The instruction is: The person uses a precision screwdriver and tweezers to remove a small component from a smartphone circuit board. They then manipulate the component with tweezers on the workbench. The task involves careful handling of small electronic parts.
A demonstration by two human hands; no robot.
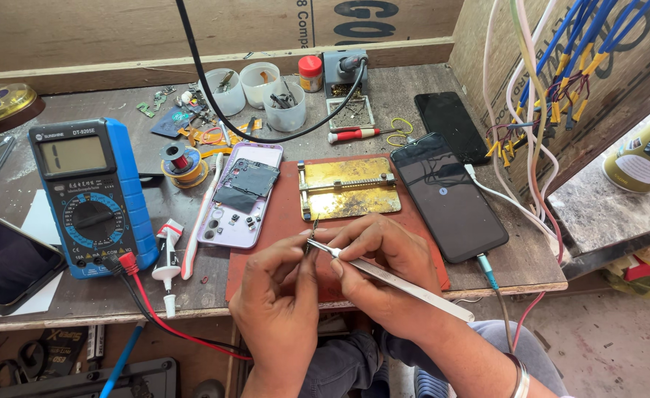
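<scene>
both hands meet just below the brass board holder point(348, 189), which lies on a reddish-brown mat point(281, 221) on the worktop point(60, 302). the right hand point(384, 265) is closed on a pair of steel tweezers point(391, 278); its fingers are pinched around the upper part of the shaft, and the long tail of the tool runs down and right past the wrist. the tweezer tips point left, toward the left hand point(277, 295). the left hand has thumb and fingertips pressed together on a tiny dark part point(310, 239), too small to make out, held just under the lower left corner of the holder. the two hands touch each other at the fingertips.

left of the holder, an opened lilac phone back point(238, 197) lies partly on the mat with a dark plate on its upper half. further left stands a blue multimeter point(89, 195) with a red lead point(163, 320) plugged in at the bottom, and a small white glue tube point(167, 254) lies between the meter and the phone back. right of the holder lies a black phone point(446, 195), screen up, with a cable at its lower end. above the holder a red-handled screwdriver point(354, 135) lies near three white plastic cups point(259, 88).
</scene>
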